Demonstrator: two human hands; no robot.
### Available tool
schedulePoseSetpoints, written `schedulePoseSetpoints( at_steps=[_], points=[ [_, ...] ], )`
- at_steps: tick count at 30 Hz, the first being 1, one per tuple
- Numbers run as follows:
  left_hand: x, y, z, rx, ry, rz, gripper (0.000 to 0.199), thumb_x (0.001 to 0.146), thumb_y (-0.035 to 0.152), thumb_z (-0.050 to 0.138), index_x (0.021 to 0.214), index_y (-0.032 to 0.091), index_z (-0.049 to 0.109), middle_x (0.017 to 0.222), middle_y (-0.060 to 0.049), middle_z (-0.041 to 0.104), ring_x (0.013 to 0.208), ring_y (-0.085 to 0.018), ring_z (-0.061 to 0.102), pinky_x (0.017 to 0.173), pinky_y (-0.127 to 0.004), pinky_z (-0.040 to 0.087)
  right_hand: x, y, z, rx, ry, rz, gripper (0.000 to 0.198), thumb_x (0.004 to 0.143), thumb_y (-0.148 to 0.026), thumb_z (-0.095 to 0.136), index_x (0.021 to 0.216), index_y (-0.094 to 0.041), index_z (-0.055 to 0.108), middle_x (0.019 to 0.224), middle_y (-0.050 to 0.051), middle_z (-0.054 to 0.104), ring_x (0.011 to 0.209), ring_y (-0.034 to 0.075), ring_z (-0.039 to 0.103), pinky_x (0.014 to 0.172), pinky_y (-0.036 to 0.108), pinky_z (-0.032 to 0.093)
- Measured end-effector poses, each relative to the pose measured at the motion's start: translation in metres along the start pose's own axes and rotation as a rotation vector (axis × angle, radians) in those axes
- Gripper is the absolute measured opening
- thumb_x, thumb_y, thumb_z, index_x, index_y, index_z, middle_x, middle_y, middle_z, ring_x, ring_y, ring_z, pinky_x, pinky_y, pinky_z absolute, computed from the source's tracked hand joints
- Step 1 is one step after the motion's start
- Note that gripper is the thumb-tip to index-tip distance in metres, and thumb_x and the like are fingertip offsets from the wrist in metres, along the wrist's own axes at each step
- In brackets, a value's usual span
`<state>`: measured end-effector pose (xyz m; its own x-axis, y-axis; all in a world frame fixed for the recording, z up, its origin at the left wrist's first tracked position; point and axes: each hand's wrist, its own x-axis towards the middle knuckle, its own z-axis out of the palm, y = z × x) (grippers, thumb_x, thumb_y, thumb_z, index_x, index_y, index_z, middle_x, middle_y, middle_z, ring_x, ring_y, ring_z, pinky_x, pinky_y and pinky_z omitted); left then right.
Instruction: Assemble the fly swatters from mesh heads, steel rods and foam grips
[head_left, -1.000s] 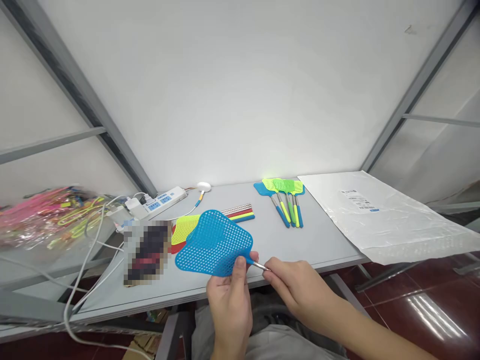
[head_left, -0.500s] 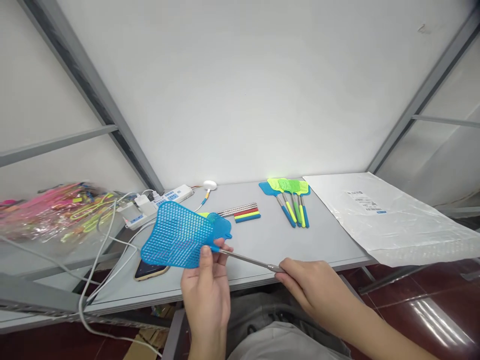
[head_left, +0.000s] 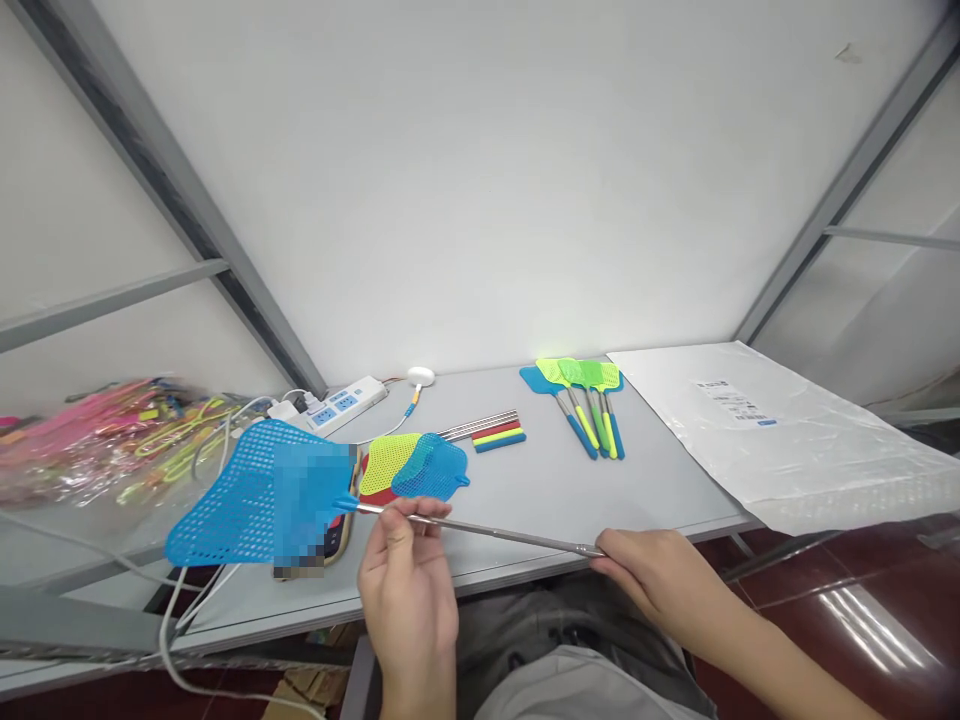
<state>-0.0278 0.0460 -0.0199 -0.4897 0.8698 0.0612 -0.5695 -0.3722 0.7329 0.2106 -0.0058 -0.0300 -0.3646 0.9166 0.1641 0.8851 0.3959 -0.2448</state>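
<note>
A blue fly swatter [head_left: 232, 495] with a thin metal telescopic rod spans both hands above the table's front edge. My left hand [head_left: 409, 585] pinches the rod a little right of the blue mesh head. My right hand [head_left: 656, 575] is closed round the rod's other end, and its fingers hide that end. Behind my left hand lie loose swatter heads: a yellow one [head_left: 386, 462], a blue one [head_left: 435, 468], and a red one mostly covered. Metal rods [head_left: 480, 424] lie beside red, yellow and blue handle grips [head_left: 501, 440].
Several assembled fly swatters [head_left: 583, 405] lie fanned at the back. A white packing bag [head_left: 720, 430] covers the table's right side. At left are a power strip [head_left: 345, 403], white cables, a phone [head_left: 337, 540] partly under the blue head, and plastic-wrapped colourful items [head_left: 112, 440].
The swatter's blue head has moved left, and more of its rod shows between my hands. My right hand has shifted slightly right. The loose heads behind are now uncovered.
</note>
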Motion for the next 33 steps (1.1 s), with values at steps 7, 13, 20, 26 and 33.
schedulePoseSetpoints(
  at_steps=[7, 13, 20, 26, 33],
  points=[
    [0.007, -0.007, -0.001, -0.013, 0.009, 0.004, 0.025, 0.081, 0.041, 0.073, 0.081, 0.017, 0.068, 0.078, -0.001, 0.067, 0.073, -0.012, 0.064, 0.074, -0.028, 0.055, -0.008, 0.018, -0.005, -0.139, 0.074, -0.046, 0.029, 0.101, -0.034, 0.041, 0.077, -0.022, 0.05, 0.064, -0.002, 0.059, 0.055, 0.015, 0.053, 0.054, 0.029, 0.024],
    [-0.009, -0.037, 0.009, 0.135, -0.244, -0.259, 0.027, 0.081, 0.043, 0.072, 0.09, 0.017, 0.072, 0.095, -0.007, 0.072, 0.094, -0.019, 0.066, 0.086, -0.032, 0.053, 0.011, 0.026, -0.017, -0.181, 0.189, -0.037, 0.026, 0.102, -0.034, 0.038, 0.095, -0.02, 0.058, 0.078, 0.002, 0.063, 0.068, 0.016, 0.06, 0.059, 0.028, 0.031],
    [-0.045, -0.048, 0.023, 0.181, -0.27, -0.257, 0.028, 0.085, 0.043, 0.068, 0.088, 0.015, 0.073, 0.091, -0.008, 0.074, 0.089, -0.019, 0.068, 0.084, -0.031, 0.053, 0.028, 0.001, -0.018, -0.177, 0.218, -0.167, 0.031, 0.103, -0.032, 0.036, 0.087, -0.02, 0.059, 0.068, 0.0, 0.058, 0.06, 0.013, 0.054, 0.055, 0.029, 0.024],
    [-0.04, -0.029, 0.023, 0.131, -0.13, -0.118, 0.026, 0.08, 0.042, 0.073, 0.082, 0.016, 0.073, 0.085, -0.005, 0.072, 0.083, -0.016, 0.066, 0.08, -0.028, 0.053, 0.019, 0.004, -0.018, -0.204, 0.277, -0.213, 0.029, 0.102, -0.029, 0.039, 0.083, -0.02, 0.058, 0.067, 0.0, 0.057, 0.057, 0.013, 0.046, 0.058, 0.031, 0.022],
    [-0.013, -0.008, 0.014, 0.02, -0.032, 0.014, 0.021, 0.078, 0.037, 0.076, 0.079, 0.017, 0.07, 0.082, -0.001, 0.068, 0.079, -0.013, 0.064, 0.078, -0.027, 0.053, -0.001, 0.022, -0.025, -0.274, 0.31, -0.167, 0.025, 0.101, -0.028, 0.042, 0.086, -0.02, 0.061, 0.07, 0.0, 0.057, 0.057, 0.015, 0.041, 0.06, 0.031, 0.023]
  ],
)
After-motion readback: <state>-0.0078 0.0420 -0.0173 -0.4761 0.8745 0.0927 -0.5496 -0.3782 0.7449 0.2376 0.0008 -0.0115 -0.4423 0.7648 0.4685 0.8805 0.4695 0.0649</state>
